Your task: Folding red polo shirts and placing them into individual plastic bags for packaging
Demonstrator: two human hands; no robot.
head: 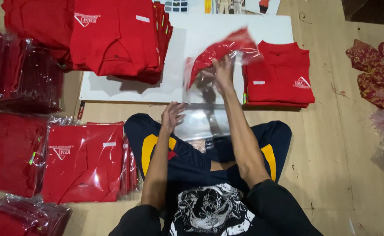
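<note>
Glare on the clear plastic bag (209,78) blurs the folded red shirt (220,50) inside, held above the white board (126,87). Right hand (223,74) fingers grasp it. Left hand (171,116) sits open just below, fingers released, touching nothing.

The clear plastic bag (203,94) is thin, glossy film with bright glare. The folded red shirt (220,50) inside it is matt knit cloth. The stack of red polo shirts (279,74) is the same matt cloth. The bagged shirts (85,161) show shiny, wrinkled film. The white board (187,39) is smooth and satin. The floor (332,148) is pale, matt wood, scuffed.
</note>
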